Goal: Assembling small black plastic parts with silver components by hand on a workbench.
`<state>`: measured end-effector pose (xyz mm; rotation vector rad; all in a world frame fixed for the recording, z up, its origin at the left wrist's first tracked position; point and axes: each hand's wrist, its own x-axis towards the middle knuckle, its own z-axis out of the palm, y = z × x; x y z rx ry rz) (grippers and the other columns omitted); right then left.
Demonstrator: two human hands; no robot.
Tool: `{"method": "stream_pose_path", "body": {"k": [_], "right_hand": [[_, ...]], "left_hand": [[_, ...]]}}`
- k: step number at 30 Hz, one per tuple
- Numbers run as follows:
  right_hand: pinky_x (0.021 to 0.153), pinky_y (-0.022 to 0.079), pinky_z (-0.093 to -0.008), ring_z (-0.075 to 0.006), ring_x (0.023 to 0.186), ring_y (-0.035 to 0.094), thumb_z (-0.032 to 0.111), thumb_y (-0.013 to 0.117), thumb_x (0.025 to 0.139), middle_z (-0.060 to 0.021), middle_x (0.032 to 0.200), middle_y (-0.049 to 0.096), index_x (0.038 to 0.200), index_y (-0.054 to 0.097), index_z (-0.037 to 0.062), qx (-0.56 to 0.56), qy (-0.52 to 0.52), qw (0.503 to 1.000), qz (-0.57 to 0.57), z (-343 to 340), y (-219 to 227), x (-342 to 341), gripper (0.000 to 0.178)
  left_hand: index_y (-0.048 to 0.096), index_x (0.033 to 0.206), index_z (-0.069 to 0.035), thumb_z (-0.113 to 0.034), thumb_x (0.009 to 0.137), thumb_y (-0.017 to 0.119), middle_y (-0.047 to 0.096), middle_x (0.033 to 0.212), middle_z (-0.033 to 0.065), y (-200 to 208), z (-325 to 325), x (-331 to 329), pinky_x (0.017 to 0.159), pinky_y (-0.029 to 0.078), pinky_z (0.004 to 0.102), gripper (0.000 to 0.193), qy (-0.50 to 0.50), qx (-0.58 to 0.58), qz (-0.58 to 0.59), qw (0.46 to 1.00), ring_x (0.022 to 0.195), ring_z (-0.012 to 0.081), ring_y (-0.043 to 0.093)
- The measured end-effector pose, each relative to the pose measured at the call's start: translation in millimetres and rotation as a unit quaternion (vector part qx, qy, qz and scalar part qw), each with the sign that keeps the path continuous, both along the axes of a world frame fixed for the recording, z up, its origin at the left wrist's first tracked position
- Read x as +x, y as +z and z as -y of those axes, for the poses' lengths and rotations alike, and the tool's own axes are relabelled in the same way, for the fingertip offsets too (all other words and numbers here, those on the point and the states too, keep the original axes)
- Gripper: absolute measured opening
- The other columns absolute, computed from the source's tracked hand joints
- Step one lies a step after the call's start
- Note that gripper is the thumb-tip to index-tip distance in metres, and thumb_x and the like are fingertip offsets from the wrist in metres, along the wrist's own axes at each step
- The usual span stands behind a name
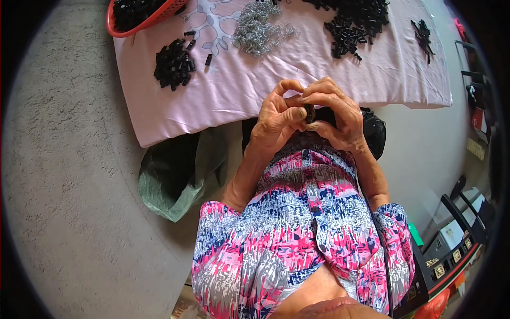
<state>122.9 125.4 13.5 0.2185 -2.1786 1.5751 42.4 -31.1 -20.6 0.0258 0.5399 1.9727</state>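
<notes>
My left hand (277, 121) and my right hand (340, 114) meet in front of my body, by the near edge of the cloth-covered table. Between their fingertips they pinch a small dark part (310, 112); fingers cover most of it, so its exact kind does not show. Beyond them on the cloth lies a heap of small metal springs (258, 31). To its left is a pile of short black plastic cylinders (173, 65), with a single black piece (208, 59) beside it. A larger heap of black parts (355, 27) spreads out at the right.
A red basket (151, 22) of black pieces stands at the table's far left corner. Slim black pieces (423, 38) lie near the right end of the pink cloth (228, 101). Below the table edge, a green sack (169, 199) sits open on the grey floor (74, 159).
</notes>
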Motion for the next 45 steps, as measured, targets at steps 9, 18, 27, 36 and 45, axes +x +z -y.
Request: {"method": "stream_pose_path", "body": {"k": [9, 18, 27, 36, 45], "right_hand": [[0.079, 0.050, -0.0382, -0.0313, 0.090, 0.061, 0.016, 0.076, 0.076, -0.0161, 0.101, 0.065, 0.105, 0.063, -0.0032, 0.001, -0.022, 0.999, -0.025, 8, 2, -6, 0.037], [0.084, 0.049, -0.0377, -0.0298, 0.096, 0.060, 0.018, 0.079, 0.074, -0.0143, 0.105, 0.066, 0.107, 0.065, -0.0029, -0.041, -0.020, 0.998, -0.038, 10, -7, -8, 0.041], [0.082, 0.049, -0.0363, -0.0284, 0.094, 0.061, 0.017, 0.076, 0.078, -0.0146, 0.103, 0.065, 0.105, 0.064, -0.0034, -0.064, -0.021, 0.997, -0.032, 12, -8, -7, 0.036], [0.077, 0.051, -0.0370, -0.0318, 0.088, 0.062, 0.010, 0.073, 0.080, -0.0181, 0.097, 0.066, 0.101, 0.063, -0.0068, -0.014, -0.039, 0.997, -0.071, 13, 2, -14, 0.029], [0.083, 0.051, -0.0386, -0.0328, 0.100, 0.062, 0.029, 0.079, 0.078, -0.0204, 0.111, 0.063, 0.114, 0.059, -0.0067, 0.071, -0.046, 0.994, -0.067, 8, -2, -13, 0.055]], "left_hand": [[0.043, 0.125, -0.005, 0.000, 0.085, 0.071, 0.065, 0.100, 0.0116, -1, -1, -1, 0.065, 0.060, 0.0234, 0.049, 0.016, 0.033, 0.024, 0.999, 0.080, 0.0156, 0.068], [0.043, 0.124, -0.006, 0.001, 0.084, 0.072, 0.065, 0.095, 0.0108, 2, -3, -4, 0.065, 0.059, 0.0229, 0.049, 0.023, 0.045, 0.009, 0.999, 0.077, 0.0154, 0.067], [0.044, 0.124, -0.007, -0.001, 0.084, 0.073, 0.065, 0.092, 0.0094, 2, -2, -3, 0.063, 0.057, 0.0223, 0.050, 0.027, 0.017, -0.007, 0.999, 0.073, 0.0142, 0.067], [0.046, 0.122, -0.010, -0.001, 0.084, 0.072, 0.064, 0.095, 0.0065, 9, -3, 1, 0.068, 0.054, 0.0269, 0.047, 0.016, 0.039, 0.061, 0.997, 0.076, 0.0157, 0.066], [0.047, 0.125, -0.007, 0.000, 0.085, 0.067, 0.064, 0.093, 0.0060, 27, 10, -18, 0.067, 0.053, 0.0247, 0.045, 0.019, -0.032, -0.049, 0.998, 0.074, 0.0129, 0.063]]}}
